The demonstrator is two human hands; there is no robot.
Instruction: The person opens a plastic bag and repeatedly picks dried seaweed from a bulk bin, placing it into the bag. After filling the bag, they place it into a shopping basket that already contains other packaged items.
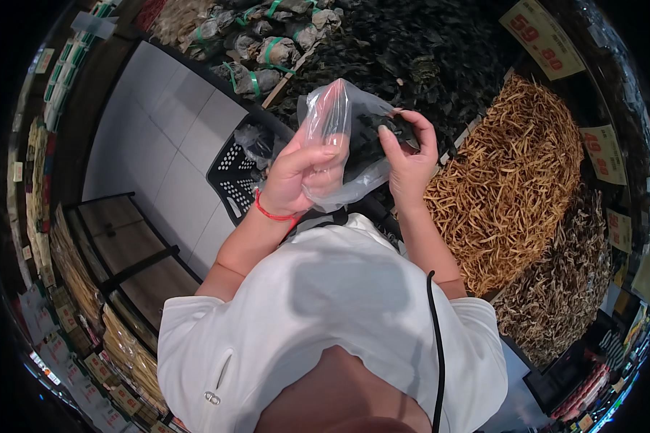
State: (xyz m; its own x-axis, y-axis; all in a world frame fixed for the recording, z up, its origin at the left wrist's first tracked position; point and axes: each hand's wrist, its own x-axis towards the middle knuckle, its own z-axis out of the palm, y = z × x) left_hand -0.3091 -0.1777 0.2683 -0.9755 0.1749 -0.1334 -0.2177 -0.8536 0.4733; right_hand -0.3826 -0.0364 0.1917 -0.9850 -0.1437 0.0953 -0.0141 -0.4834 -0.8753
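Note:
My left hand (309, 170) is inside a clear plastic bag (330, 119), its fingers behind the film and its thumb closed over it. A red cord circles that wrist. At the bag's right edge, my right hand (414, 154) pinches the film between thumb and fingers. Seen through the bag and beyond it lies a broad heap of dark, dried leafy food (379, 48). Right of my right hand is a heap of yellow-brown dried strips (509, 189).
A black perforated basket (238, 173) holding bagged items is left of my left hand. Bundles tied with green bands (276, 51) lie beyond a wooden divider (290, 81). Brown-grey dried strips (563, 287) are at right, price signs (544, 38) behind. Packed shelves (49, 205) line the left.

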